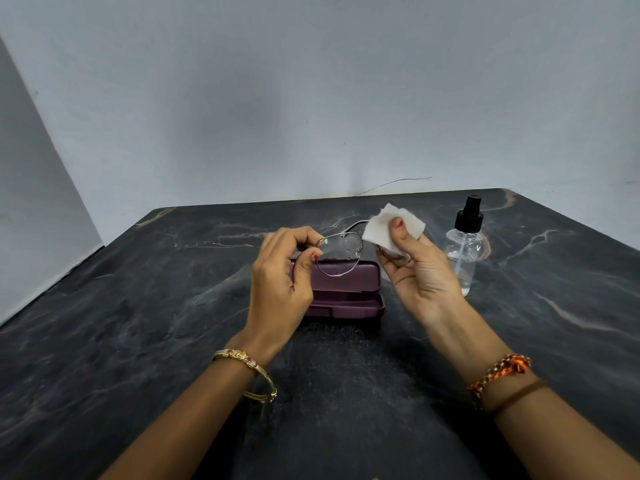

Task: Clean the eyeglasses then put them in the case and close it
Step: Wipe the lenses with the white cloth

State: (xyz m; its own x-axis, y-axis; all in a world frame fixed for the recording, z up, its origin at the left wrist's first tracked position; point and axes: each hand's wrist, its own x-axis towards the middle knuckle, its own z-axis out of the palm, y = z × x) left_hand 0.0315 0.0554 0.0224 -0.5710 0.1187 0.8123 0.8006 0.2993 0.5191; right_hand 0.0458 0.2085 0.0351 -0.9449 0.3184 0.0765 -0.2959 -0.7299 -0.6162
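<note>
Both bare forearms enter from the lower edge of the frame and converge toward its centre. The left hand (282,271), left of centre, shows its back to the camera; its fingers curl, thumb and forefinger pinched together. A gold bangle (246,372) encircles the left wrist. The right hand (420,268), right of centre, is raised palm toward the camera, thumb pressed across the fingers. Braided orange and brown thread bands (502,379) encircle the right wrist.

We see bare forearms without sleeves. Our left wrist wears a gold bangle (247,370) with red stones, our right an orange braided thread (498,375) and brown band (516,396). Fingernails painted red.
</note>
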